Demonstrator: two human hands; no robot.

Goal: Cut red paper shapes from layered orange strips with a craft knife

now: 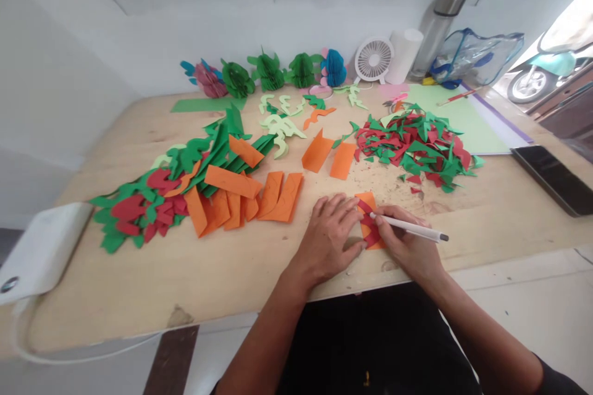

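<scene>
Near the front edge of the wooden table (222, 278), a curved red paper cutout (372, 238) lies on an orange paper piece (365, 198). My left hand (331, 237) rests flat beside them, fingers spread, its fingertips touching the left edge of the papers. My right hand (410, 247) is closed round a white pen (410, 228), whose tip meets the red cutout. Folded orange pieces (280, 197) with drawn curved lines lie to the left. Two more orange pieces (343, 161) lie just beyond my hands.
Green and red cutouts (130, 208) are heaped at left, paper scraps (417, 142) at right. A black phone (556, 179) lies at the right edge, a white device (44, 253) at far left. Paper figures (269, 72), a small fan (374, 60) and a bottle (433, 37) line the wall.
</scene>
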